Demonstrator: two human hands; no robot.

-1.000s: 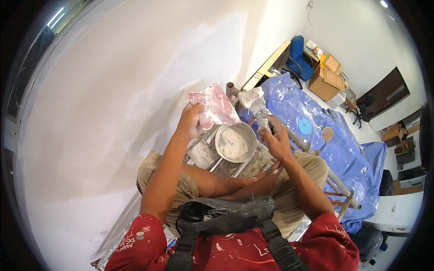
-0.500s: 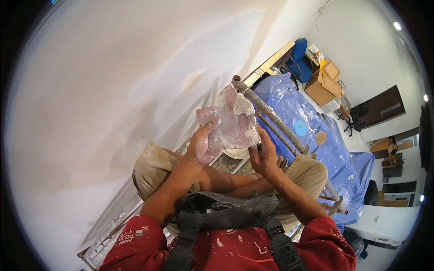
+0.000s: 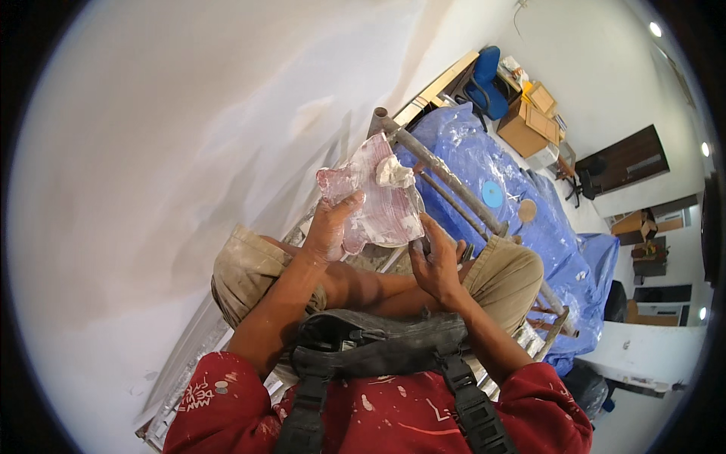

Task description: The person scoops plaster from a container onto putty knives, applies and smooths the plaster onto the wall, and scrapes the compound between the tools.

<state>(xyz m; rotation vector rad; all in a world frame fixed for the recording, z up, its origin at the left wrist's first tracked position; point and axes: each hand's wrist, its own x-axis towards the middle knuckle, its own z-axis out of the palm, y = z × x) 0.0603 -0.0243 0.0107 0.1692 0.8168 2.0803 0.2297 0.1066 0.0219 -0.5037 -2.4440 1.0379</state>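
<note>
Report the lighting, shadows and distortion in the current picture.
Head view: a ceiling lamp glares as a white spot at upper right; head view: soft-edged shadows fall on the wall beyond the left hand; head view: the fisheye leaves the corners black and crowds the room along the right rim.

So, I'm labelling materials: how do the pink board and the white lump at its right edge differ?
The board is streaked pink and white; the lump is off-white. The board is broad and flat; the lump is small and thick. The left hand grips the board directly; the lump has no fingers on it. Both show whitish, paste-like material.
</note>
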